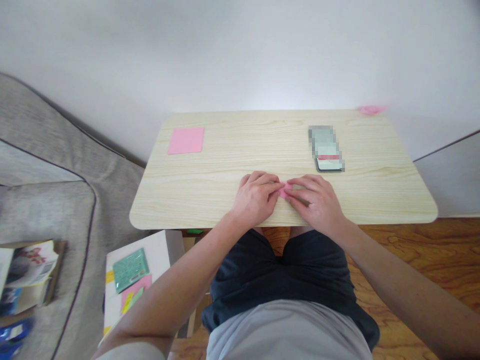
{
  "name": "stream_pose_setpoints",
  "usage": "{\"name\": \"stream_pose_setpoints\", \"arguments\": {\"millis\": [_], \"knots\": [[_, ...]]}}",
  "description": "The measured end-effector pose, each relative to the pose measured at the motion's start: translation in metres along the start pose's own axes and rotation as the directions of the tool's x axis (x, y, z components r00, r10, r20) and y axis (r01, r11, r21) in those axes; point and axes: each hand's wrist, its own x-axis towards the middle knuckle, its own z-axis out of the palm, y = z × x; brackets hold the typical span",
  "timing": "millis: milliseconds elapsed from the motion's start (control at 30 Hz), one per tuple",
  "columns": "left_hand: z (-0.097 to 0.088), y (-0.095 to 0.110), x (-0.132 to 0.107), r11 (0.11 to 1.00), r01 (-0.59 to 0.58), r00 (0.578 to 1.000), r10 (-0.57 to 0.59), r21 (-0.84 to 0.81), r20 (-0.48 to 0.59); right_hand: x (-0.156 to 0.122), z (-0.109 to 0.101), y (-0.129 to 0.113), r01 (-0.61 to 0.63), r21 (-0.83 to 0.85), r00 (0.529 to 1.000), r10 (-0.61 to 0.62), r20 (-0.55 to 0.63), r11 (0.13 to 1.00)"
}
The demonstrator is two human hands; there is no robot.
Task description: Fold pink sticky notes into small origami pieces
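A small folded pink paper (286,189) lies on the light wooden table (210,175) near its front edge. My left hand (256,196) and my right hand (313,201) both press down on it, fingers curled and pinching its edges from either side. Most of the paper is hidden under the fingers.
A flat pink sheet (186,140) lies at the table's back left. A phone (327,150) rests at the back right, and a small pink folded piece (370,109) sits at the far right corner. A grey sofa (45,200) and a box with papers (129,280) stand to the left.
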Motion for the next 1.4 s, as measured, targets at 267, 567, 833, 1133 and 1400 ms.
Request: {"name": "stream_pose_setpoints", "arguments": {"millis": [267,567,833,1133,1400], "knots": [[-0.004,0.006,-0.006,1.0,-0.027,0.999,0.027,0.007,0.023,-0.022,-0.005,-0.019,0.035,-0.052,0.999,-0.033,0.03,0.998],[-0.003,0.016,-0.017,0.999,0.003,0.999,-0.005,0.043,0.047,-0.036,-0.005,-0.022,0.091,-0.087,0.996,-0.088,0.033,0.992],[-0.005,0.013,-0.012,0.998,0.052,0.998,-0.052,0.019,0.04,-0.038,-0.008,-0.022,0.098,-0.089,0.994,-0.093,0.059,0.991],[-0.006,0.013,-0.017,0.998,0.065,0.998,-0.066,-0.025,-0.021,-0.036,-0.009,-0.025,0.024,0.011,1.0,-0.024,0.007,1.0],[-0.008,0.018,-0.025,1.0,-0.017,1.0,0.017,-0.017,-0.016,-0.02,-0.013,-0.018,-0.005,0.146,1.0,0.005,0.001,0.989]]}}
